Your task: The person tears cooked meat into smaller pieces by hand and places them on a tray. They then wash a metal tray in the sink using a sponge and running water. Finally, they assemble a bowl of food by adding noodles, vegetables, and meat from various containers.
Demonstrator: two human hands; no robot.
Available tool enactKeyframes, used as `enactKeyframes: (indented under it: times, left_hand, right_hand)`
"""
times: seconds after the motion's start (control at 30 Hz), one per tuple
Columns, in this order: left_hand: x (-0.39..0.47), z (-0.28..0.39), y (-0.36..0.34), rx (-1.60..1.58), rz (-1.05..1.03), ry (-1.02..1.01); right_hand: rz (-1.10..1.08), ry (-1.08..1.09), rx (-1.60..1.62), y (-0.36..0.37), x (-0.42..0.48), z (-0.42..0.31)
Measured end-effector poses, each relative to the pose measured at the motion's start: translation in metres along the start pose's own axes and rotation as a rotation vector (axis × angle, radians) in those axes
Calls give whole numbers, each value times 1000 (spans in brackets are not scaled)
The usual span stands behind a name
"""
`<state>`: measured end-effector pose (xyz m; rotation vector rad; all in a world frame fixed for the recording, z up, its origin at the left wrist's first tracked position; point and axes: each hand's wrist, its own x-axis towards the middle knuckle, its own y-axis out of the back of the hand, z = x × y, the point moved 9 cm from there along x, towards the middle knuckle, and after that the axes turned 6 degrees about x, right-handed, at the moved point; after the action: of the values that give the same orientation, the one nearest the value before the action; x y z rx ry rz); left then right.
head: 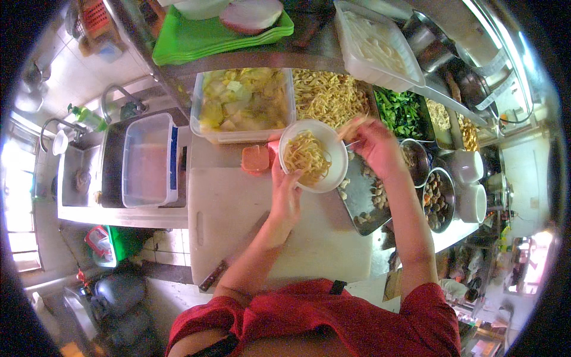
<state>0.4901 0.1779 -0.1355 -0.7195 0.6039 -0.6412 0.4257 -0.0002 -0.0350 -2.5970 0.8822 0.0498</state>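
My left hand (286, 194) grips a white bowl (337, 172) by its near left side, thumb over the rim. Pale yellow strips (308, 154), like noodles or shredded food, lie in the bowl. Just past the bowl's right rim, my right hand (377, 143) pinches a small bunch of similar strips (352, 127), somewhat blurred. Behind the bowl a heap of such strips (328, 93) fills a tray. Under both forearms is a white cutting board (321, 241). A kitchen knife (214, 276) rests on it, partly hidden by my left forearm.
Left of the heap stands a plastic tub of cut cabbage-like vegetable (243, 100). Chopped greens (399, 114), a metal tray (368, 218), metal bowls (439, 201) and white bowls (473, 203) are at right. A shelf edge with green trays (223, 40) overhangs the back; a sink (80, 174) is left.
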Motion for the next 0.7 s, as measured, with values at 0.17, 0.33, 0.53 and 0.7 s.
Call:
enactKeyframes:
  times: [0.17, 0.33, 0.53, 0.7]
  left_hand:
    - [-11, -1, -16, -7, -84, -53]
    - [-28, -8, -36, 158, -28, -115]
    - [-28, -59, -32, -22, -7, 5]
    - [-55, -104, -20, 326, 83, -36]
  right_hand:
    - [-79, 290, -1077, -27, -41, 2]
    - [-240, 347, -1876, -41, -54, -5]
    - [-225, 473, -1164, 88, 9, -39]
    - [341, -396, -1632, 320, 89, -58]
